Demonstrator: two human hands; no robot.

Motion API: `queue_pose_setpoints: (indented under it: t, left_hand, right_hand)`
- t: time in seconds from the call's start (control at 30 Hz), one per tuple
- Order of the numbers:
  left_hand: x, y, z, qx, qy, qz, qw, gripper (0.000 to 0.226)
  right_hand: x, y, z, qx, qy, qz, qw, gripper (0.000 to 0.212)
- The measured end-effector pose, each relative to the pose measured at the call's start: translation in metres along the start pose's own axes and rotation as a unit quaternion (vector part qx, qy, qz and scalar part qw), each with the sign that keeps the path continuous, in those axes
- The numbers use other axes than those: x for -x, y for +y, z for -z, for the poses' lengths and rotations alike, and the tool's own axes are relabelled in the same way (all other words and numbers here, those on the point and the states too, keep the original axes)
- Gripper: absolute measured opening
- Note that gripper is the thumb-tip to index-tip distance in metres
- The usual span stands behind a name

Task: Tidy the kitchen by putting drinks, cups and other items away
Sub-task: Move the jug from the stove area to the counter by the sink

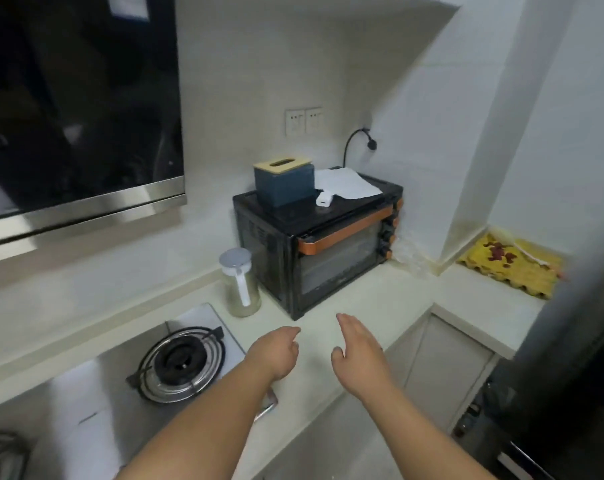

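Observation:
Both my hands hover empty over the pale counter (380, 299) in front of a black toaster oven (321, 251). My left hand (276, 351) has its fingers loosely curled, with nothing in it. My right hand (357, 351) is flat and open, fingers stretched toward the oven. A glass jar with a grey lid and white spoon (239, 282) stands left of the oven. On top of the oven sit a blue tissue box with a wooden lid (283, 181), a small white charger (324, 198) and a white sheet of paper (345, 183).
A gas burner (181, 363) on a steel hob lies at the lower left under the range hood (78, 109). A yellow egg tray (511, 265) rests on the right ledge. A dark fridge (577, 375) stands at the right edge. Wall sockets (304, 120) are above the oven.

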State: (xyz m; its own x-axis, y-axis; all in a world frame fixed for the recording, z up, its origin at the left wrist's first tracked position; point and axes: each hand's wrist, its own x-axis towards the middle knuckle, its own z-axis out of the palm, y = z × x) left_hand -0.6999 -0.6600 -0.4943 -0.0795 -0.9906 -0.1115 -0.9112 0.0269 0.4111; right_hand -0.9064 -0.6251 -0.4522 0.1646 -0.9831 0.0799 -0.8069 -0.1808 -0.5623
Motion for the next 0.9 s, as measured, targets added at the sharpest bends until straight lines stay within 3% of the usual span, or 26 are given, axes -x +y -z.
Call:
queue_pose_setpoints:
  t: [0.37,0.57,0.7,0.83,0.9]
  left_hand:
    - [-0.014,-0.113,0.056,0.056,0.085,0.155,0.983,0.05]
    - [-0.06,-0.139,0.083,0.041,0.111,0.22,0.968,0.068]
    - [-0.096,-0.139,0.094,0.043,0.149,0.228,0.961,0.075]
    - [-0.12,-0.132,0.088,0.003,0.134,0.187,0.973,0.097]
    - [-0.128,-0.13,0.089,0.0,0.147,0.178,0.973,0.096]
  right_hand:
    - [-0.113,-0.09,-0.107,-0.128,-0.203,0.009,0.971,0.067]
    - [-0.191,-0.11,-0.136,-0.2,-0.264,-0.029,0.943,0.059]
    - [-0.24,-0.105,-0.179,-0.194,-0.286,-0.048,0.937,0.06]
    - [-0.257,-0.125,-0.179,-0.214,-0.29,-0.05,0.931,0.021]
    - [-0.266,-0.133,-0.182,-0.247,-0.269,-0.039,0.93,0.029]
